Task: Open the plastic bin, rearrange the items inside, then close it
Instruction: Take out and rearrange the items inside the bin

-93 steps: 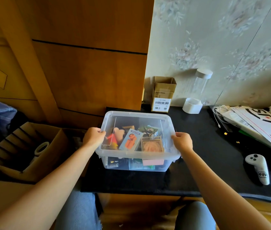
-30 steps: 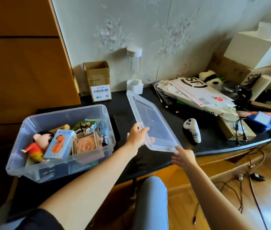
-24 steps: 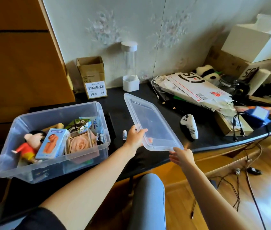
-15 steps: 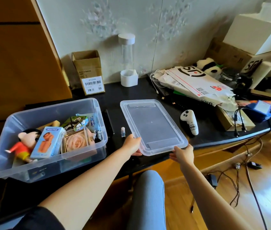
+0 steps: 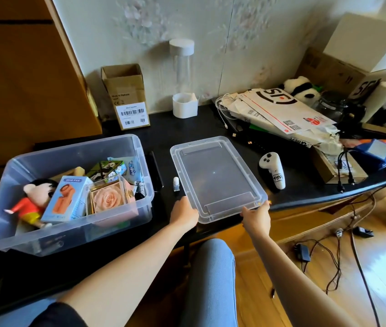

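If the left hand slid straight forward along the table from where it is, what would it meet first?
Most likely the small white bottle, standing just ahead of the left hand beside the lid whose near edge that hand holds. Depth is unclear, so the hand might slip past the bottle and run along the lid's left rim.

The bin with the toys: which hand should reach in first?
Probably the left hand. It is on the lid's corner nearest the open bin, while the right hand is farther away.

A home: floral wallpaper [image 5: 210, 31], plush panda [image 5: 301, 89], parcel-strewn desk [image 5: 305, 192].
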`<state>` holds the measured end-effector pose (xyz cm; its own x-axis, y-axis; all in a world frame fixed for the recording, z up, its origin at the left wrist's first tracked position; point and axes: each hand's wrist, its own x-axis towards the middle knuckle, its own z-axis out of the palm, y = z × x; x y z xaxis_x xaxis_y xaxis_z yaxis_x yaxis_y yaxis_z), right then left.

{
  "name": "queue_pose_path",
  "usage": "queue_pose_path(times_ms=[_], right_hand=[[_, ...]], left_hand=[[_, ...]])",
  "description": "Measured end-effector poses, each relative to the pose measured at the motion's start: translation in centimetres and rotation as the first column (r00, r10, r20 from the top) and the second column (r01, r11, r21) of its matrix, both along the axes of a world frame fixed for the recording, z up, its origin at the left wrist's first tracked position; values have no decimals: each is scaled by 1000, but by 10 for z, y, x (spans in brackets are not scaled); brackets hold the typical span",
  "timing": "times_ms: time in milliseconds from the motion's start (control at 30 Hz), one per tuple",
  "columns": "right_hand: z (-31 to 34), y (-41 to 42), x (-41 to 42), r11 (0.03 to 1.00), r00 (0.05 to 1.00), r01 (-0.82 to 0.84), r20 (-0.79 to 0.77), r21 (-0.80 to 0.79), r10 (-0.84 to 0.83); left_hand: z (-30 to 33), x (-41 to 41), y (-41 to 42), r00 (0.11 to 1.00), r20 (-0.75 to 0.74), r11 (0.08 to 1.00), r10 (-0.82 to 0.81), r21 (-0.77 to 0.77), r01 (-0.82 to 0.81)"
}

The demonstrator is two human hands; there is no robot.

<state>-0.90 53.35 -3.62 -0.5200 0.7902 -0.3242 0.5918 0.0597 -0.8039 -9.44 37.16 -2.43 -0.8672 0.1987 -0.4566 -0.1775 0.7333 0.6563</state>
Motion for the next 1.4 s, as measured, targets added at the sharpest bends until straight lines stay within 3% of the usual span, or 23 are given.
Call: queue_pose_path(times_ms=[233, 367, 433, 567, 633, 767, 933, 1233, 1400], right_hand=[[8, -4, 0, 1000, 1000, 3, 21, 2, -3], [20, -13, -1, 985, 998, 34, -66, 166, -23], [25, -21, -10, 970, 988, -74, -114, 231, 103], [34, -47, -43, 884, 906, -385, -73, 267, 417], [36, -65, -61, 840, 855, -495, -47, 224, 516], [35, -92, -89, 801, 818, -566, 14, 196, 575], [31, -112, -109, 810, 834, -550, 72, 202, 548], [25, -125, -119, 842, 876, -482, 111, 242, 470], [57, -123, -127, 887, 926, -346, -40, 306, 375]], left_hand=[[4, -1, -4, 998, 66, 999, 21, 42, -23], [18, 2, -17, 987, 15, 981, -158, -115, 159], [31, 3, -28, 964, -61, 960, -259, -122, 250], [69, 8, -59, 918, -186, 909, -351, 167, 382], [92, 8, -81, 883, -306, 872, -357, 230, 432], [125, -9, -128, 847, -495, 908, -194, 235, 346], [128, -39, -180, 847, -532, 983, -13, 149, 109], [111, -65, -231, 851, -525, 997, 16, -56, -53], [111, -80, -241, 844, -536, 999, -19, -41, -4]])
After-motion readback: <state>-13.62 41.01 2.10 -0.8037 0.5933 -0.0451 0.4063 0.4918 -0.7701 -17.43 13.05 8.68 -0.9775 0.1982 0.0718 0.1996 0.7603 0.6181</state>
